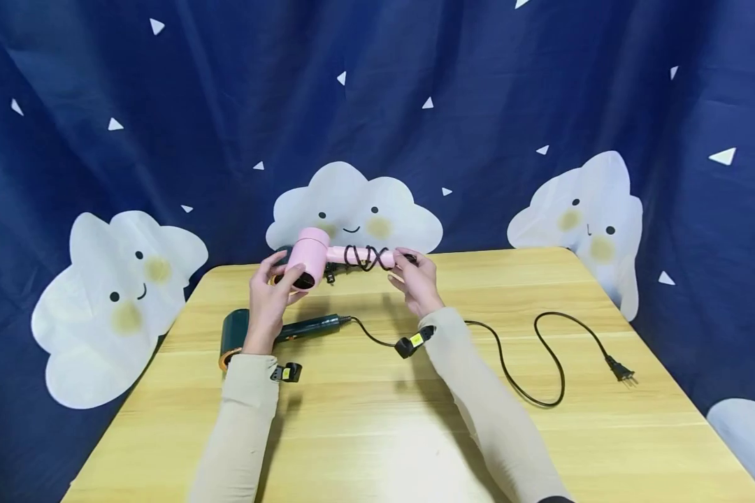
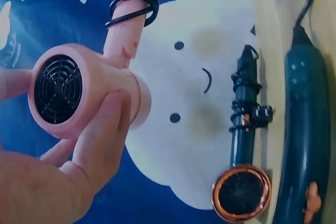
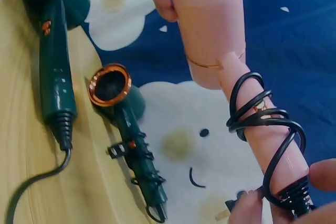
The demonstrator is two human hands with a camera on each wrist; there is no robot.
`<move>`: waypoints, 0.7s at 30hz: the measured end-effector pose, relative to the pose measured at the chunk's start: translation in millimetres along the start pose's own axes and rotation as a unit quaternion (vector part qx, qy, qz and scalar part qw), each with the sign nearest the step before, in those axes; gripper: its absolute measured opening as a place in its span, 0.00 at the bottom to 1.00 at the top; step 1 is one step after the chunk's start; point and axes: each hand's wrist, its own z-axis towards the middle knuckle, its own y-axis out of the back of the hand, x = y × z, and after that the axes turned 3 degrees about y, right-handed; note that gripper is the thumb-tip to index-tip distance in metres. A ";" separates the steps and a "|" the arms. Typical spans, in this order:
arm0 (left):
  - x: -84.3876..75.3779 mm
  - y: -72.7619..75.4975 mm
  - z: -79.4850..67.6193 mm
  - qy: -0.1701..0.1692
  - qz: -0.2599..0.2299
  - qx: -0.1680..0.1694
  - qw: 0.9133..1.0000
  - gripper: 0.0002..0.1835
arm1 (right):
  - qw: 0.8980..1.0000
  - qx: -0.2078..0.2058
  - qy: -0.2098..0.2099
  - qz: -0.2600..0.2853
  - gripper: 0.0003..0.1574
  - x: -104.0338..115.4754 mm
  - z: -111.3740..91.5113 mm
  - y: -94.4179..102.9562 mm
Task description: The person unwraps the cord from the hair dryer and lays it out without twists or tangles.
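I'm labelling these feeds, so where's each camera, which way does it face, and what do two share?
Head: on the head, facing forward and down at the table; left hand, right hand, sleeves show.
Left wrist: on that wrist, facing the pink dryer and curtain; left hand shows.
Right wrist: on that wrist, facing them too; parts of both hands show.
Both wrist views also share nearer green dryer, farther green dryer.
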 end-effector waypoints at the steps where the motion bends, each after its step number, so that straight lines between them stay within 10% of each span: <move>1: 0.1 -2.9 -0.5 -0.003 0.010 0.011 1.000 0.30 | 1.000 0.007 0.002 0.010 0.14 1.2 -0.2 3.8; 14: 4.3 -24.9 0.0 -0.021 0.110 0.161 0.981 0.33 | 0.995 0.033 -0.002 0.090 0.09 9.7 -3.1 50.2; 21: 7.7 -26.9 3.4 -0.087 0.287 0.224 0.927 0.53 | 0.995 0.016 -0.008 0.097 0.06 4.3 -7.1 61.3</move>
